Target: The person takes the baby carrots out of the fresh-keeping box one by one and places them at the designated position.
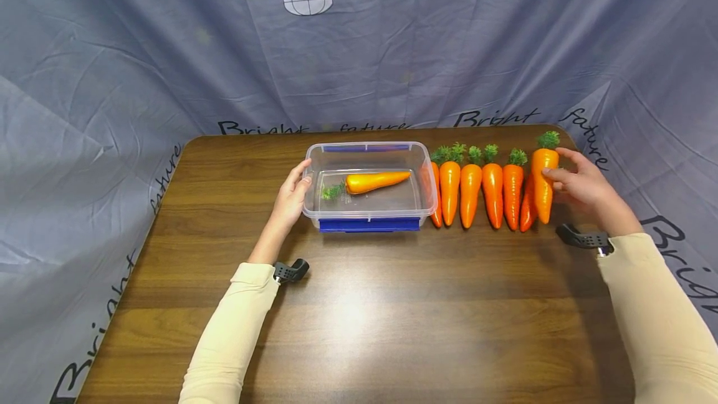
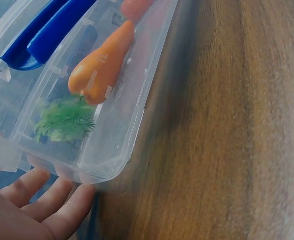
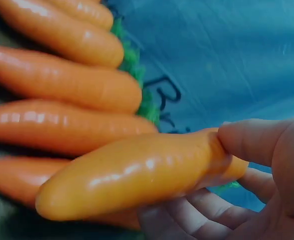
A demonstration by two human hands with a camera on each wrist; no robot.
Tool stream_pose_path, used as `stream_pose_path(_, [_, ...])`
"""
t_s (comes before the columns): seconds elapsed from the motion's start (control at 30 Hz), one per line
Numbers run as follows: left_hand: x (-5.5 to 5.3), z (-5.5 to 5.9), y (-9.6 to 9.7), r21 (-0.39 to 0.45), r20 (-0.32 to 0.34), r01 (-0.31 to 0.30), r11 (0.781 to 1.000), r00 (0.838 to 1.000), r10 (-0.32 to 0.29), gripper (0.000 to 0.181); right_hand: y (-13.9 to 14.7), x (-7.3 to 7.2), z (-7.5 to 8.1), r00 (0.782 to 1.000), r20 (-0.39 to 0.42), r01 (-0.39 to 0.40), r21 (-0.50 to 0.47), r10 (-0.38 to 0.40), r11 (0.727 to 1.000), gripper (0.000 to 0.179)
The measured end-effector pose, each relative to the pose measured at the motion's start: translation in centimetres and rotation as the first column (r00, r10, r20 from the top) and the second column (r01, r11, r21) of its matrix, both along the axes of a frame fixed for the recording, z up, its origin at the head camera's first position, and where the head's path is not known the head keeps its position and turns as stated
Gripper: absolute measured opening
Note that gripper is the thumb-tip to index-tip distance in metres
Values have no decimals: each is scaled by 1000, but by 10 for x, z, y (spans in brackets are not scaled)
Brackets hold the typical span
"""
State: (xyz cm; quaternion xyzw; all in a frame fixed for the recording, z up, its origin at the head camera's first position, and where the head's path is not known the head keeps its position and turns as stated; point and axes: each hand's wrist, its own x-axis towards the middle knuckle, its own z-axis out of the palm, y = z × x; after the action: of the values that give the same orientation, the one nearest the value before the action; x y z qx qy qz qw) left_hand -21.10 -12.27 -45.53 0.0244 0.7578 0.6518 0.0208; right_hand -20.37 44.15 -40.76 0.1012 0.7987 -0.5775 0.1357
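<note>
A clear plastic container [image 1: 370,213] with blue clips stands on the table, and one orange carrot [image 1: 377,181] with a green top lies inside it. The left hand [image 1: 293,192] touches the container's left end, its fingers against the outer wall in the left wrist view. At the right end of a row of carrots, the right hand [image 1: 583,184] pinches a carrot [image 3: 136,172] between thumb and fingers. That carrot hangs tip down, overlapping the last carrot of the row [image 1: 527,207] in the head view. Several more carrots [image 1: 470,195] lie side by side, green tops toward the back.
The brown wooden table [image 1: 359,304] reaches back to a grey-blue curtain [image 1: 392,67] with printed lettering. The row of carrots begins right beside the container's right wall. Black wrist mounts sit on the left cuff [image 1: 291,270] and the right cuff [image 1: 583,239].
</note>
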Motion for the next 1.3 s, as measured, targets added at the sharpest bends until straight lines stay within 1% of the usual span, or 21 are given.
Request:
stream_pose_path(0.03, [3,5,1,-2,5,4,1000,1000,-4,49,3,1,-1,1000,-1,-4,47,4,999,81])
stream_pose_path(0.07, [3,5,0,-5,5,5,1000,1000,-5,49,6,3,-2,1000,-1,-7,96,7,995,82])
stream_pose_path(0.13, [3,5,0,-8,6,7,1000,1000,-7,49,11,5,-4,1000,2,-3,162,2,987,83])
stream_pose_path(0.2, [3,5,0,-7,10,8,1000,1000,-8,49,15,8,-7,1000,-1,-2,232,2,973,83])
stream_pose_path(0.27, [-2,-4,-2,-16,-3,5,1000,1000,-5,49,19,10,-10,1000,8,3,251,-5,968,83])
stream_pose_path(0.33, [-2,-4,-2,-17,-4,8,1000,1000,-8,49,24,11,-13,1000,14,8,267,-12,964,83])
stream_pose_path(0.5, [-2,-4,-1,-8,-7,0,1000,1000,0,49,31,12,-21,999,19,19,287,-26,958,82])
stream_pose_path(0.67, [-3,-5,-1,-23,-2,-6,1000,1000,6,49,34,13,-28,999,33,26,267,-36,963,83])
stream_pose_path(0.87, [-3,-6,-1,-21,-8,-1,1000,1000,1,49,34,12,-34,999,45,11,250,-23,968,85])
stream_pose_path(1.0, [-3,-6,0,-15,-14,-4,1000,1000,4,49,31,10,-36,999,36,16,272,-27,962,85])
stream_pose_path(1.3, [-3,-6,0,0,-16,-5,1000,1000,5,49,26,7,-37,997,45,53,309,-70,950,86])
